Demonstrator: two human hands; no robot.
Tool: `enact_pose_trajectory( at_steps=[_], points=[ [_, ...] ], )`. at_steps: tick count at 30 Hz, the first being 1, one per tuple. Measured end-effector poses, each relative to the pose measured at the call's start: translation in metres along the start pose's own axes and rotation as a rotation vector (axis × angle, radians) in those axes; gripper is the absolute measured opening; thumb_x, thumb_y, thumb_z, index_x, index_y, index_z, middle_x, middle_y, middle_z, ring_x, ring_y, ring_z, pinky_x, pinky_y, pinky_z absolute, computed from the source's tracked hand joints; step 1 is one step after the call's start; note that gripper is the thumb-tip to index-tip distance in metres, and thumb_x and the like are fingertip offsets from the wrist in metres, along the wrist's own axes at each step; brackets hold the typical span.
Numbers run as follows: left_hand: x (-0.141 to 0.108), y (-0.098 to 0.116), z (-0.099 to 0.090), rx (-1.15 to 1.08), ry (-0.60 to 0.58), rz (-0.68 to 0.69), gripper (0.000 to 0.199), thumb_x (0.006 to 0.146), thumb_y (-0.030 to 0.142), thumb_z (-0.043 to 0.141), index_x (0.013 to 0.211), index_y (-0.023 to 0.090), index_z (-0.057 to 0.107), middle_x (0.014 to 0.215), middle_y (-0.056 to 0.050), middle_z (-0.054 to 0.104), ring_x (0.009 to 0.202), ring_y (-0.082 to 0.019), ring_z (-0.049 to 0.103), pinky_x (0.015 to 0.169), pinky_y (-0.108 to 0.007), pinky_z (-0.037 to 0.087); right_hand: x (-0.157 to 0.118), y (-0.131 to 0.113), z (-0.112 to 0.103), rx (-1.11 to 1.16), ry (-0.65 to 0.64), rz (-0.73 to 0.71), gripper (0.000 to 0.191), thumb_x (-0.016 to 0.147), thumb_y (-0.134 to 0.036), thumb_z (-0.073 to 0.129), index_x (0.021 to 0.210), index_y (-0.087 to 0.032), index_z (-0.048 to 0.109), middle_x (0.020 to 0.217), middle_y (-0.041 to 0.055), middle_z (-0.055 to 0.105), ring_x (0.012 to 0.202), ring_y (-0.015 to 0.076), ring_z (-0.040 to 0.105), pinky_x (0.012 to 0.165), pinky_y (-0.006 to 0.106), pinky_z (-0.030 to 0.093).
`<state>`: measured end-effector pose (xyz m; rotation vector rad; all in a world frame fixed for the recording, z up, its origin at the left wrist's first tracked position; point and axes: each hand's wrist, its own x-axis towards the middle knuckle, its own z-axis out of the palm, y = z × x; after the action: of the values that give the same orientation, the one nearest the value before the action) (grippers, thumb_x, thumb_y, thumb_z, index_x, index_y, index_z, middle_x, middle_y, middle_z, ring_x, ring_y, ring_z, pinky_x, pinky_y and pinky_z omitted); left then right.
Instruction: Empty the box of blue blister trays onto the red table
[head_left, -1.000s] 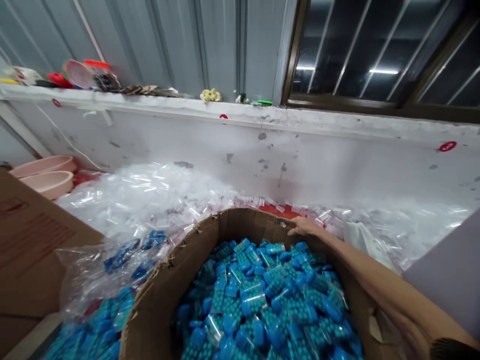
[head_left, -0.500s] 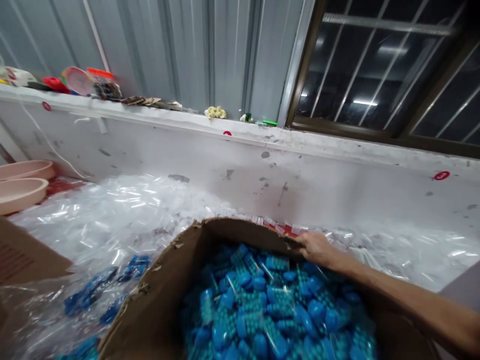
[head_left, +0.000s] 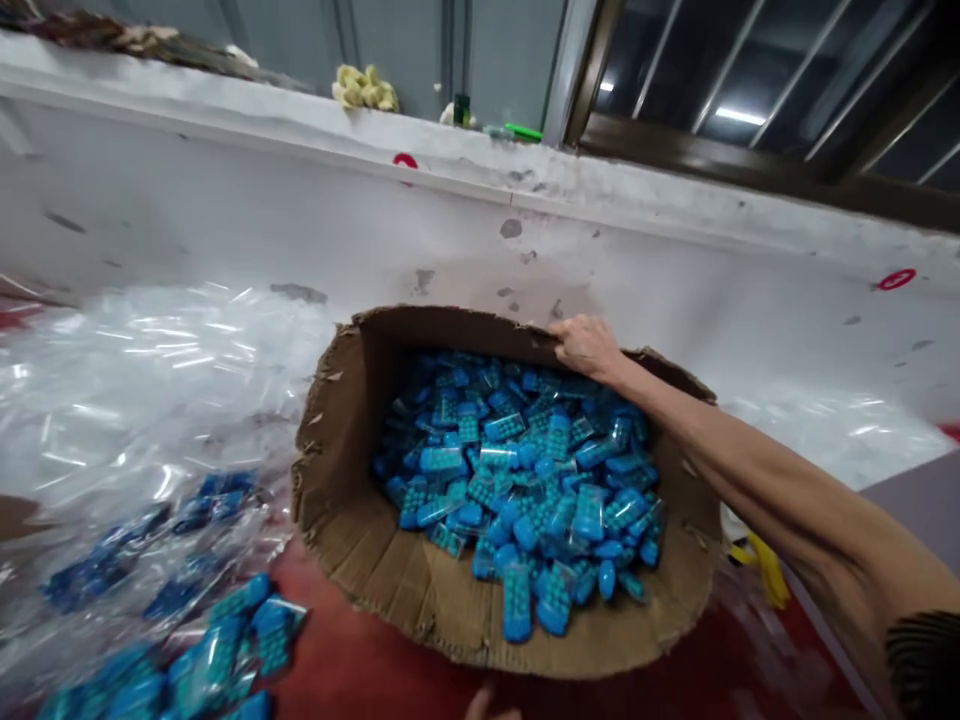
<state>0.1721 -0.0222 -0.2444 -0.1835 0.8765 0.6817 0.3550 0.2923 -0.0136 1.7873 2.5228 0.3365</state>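
At the cardboard box's (head_left: pixel 390 570) far rim, the right hand (head_left: pixel 585 345) grips.

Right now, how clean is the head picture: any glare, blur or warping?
Head view: glare streaks on the clear plastic pile at left; the window mirrors ceiling lights; edges smear and the white wall bows; the blue packets in the cardboard box and the right hand on its rim read fairly sharp.

even overhead light, fairly bright; ceiling tubes mirror in the dark barred window (head_left: pixel 757 90). glare streaks the heap of clear plastic bags (head_left: pixel 142 400). edges bow and smear, left corner soft with motion blur.
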Motion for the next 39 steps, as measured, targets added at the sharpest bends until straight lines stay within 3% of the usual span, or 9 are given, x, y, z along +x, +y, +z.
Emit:
enact_pose_trajectory(
  at_steps=[4,7,11,13,20,24,29,34,39],
  points=[
    [0.005,-0.003,-0.007,-0.129,0.01,0.163,0.067,0.058,0.038,0.07,0.12,0.035,0.043,0.092,-0.006,0.065,0.085,-0.028,0.062,0.072,-0.038,0.05,-0.008,-0.003,0.003,0.012,0.032,-0.015,0.037,0.082,-0.027,0.033,0.107,-0.016,0.059,0.094,0.0127,0.061,0.087,0.024,0.055,0.07,0.032,0.037],
    [0.018,0.008,0.004,-0.221,0.027,0.184,0.056,0.067,0.031,0.065,0.12,0.024,0.045,0.095,-0.008,0.065,0.092,-0.026,0.06,0.078,-0.036,0.048,-0.028,-0.012,-0.006,0.027,0.046,-0.067,0.035,0.081,-0.025,0.033,0.102,-0.018,0.06,0.089,0.0102,0.062,0.08,0.0211,0.056,0.066,0.03,0.035],
    [0.034,0.012,0.009,-0.241,0.02,0.071,0.045,0.071,0.042,0.059,0.109,0.02,0.054,0.092,-0.009,0.065,0.085,-0.028,0.062,0.074,-0.041,0.048,-0.055,-0.025,-0.017,0.048,0.117,-0.122,0.03,0.076,-0.017,0.035,0.088,-0.018,0.062,0.08,0.0065,0.062,0.069,0.0174,0.054,0.058,0.027,0.031],
    [0.042,0.007,0.008,-0.226,0.014,0.083,0.042,0.069,0.044,0.06,0.103,0.019,0.058,0.087,-0.009,0.066,0.08,-0.028,0.062,0.073,-0.041,0.048,-0.063,-0.028,-0.019,0.064,0.155,-0.134,0.028,0.074,-0.015,0.034,0.082,-0.017,0.061,0.077,0.0053,0.061,0.066,0.016,0.053,0.056,0.026,0.028],
    [0.09,0.006,0.033,-0.351,0.1,0.164,0.024,0.072,0.037,0.059,0.08,0.014,0.059,0.077,-0.007,0.066,0.073,-0.023,0.062,0.07,-0.036,0.049,-0.056,-0.021,-0.004,0.133,0.233,-0.114,0.025,0.071,-0.012,0.035,0.077,-0.015,0.06,0.074,0.0027,0.058,0.062,0.0119,0.045,0.054,0.024,0.021],
    [0.128,0.024,0.05,-0.355,0.212,0.222,0.015,0.081,0.026,0.046,0.075,0.014,0.054,0.061,-0.002,0.061,0.057,-0.017,0.059,0.067,-0.037,0.049,-0.043,-0.012,0.011,0.138,0.33,-0.148,0.021,0.072,-0.014,0.039,0.075,-0.018,0.06,0.072,0.0014,0.057,0.06,0.0118,0.041,0.052,0.027,0.016],
    [0.168,0.065,0.055,-0.219,0.189,0.233,0.016,0.081,0.024,0.042,0.083,0.015,0.054,0.063,-0.003,0.061,0.064,-0.02,0.061,0.066,-0.04,0.05,-0.025,-0.005,0.026,0.122,0.362,-0.186,0.021,0.076,-0.016,0.039,0.08,-0.019,0.06,0.075,0.0021,0.058,0.063,0.0132,0.041,0.052,0.029,0.014],
    [0.191,0.108,0.047,-0.018,0.217,0.189,0.017,0.08,0.023,0.041,0.078,0.013,0.054,0.061,-0.004,0.061,0.058,-0.018,0.059,0.061,-0.034,0.05,-0.01,-0.008,0.035,0.12,0.307,-0.172,0.021,0.074,-0.013,0.039,0.079,-0.017,0.059,0.081,0.0041,0.056,0.066,0.0145,0.042,0.053,0.029,0.016],
    [0.192,0.128,0.031,0.256,0.269,0.023,0.026,0.081,0.027,0.034,0.076,0.012,0.054,0.061,-0.007,0.06,0.053,-0.017,0.058,0.059,-0.034,0.05,-0.005,-0.012,0.039,0.121,0.243,-0.157,0.024,0.075,-0.011,0.037,0.084,-0.015,0.059,0.083,0.0065,0.052,0.071,0.016,0.041,0.055,0.028,0.018]
  ],
)
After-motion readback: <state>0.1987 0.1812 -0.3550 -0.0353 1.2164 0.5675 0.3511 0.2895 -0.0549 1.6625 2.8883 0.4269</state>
